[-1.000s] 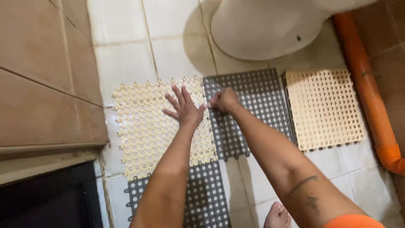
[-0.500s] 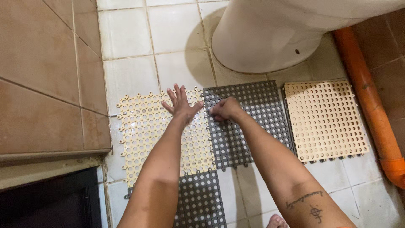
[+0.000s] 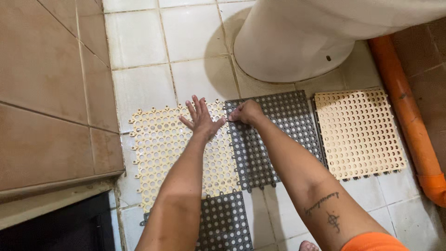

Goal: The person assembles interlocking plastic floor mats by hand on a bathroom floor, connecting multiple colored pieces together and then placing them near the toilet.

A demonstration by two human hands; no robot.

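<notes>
My left hand lies flat, fingers spread, on the far right part of a cream perforated floor mat tile. My right hand is curled, pinching the near-left corner edge of a dark grey perforated tile right where it meets the cream one. A second grey tile lies below, touching the cream tile's near edge. A separate beige tile sits to the right, a small gap from the grey one.
A white toilet base stands just beyond the tiles. An orange pipe runs down the right side. Brown wall tiles rise on the left over a dark opening. The floor is white tile.
The view has shifted so the tiles sit lower and nearer the middle. Both hands stay at the seam between the cream and grey tiles, with the right hand's fingers curled tighter.
</notes>
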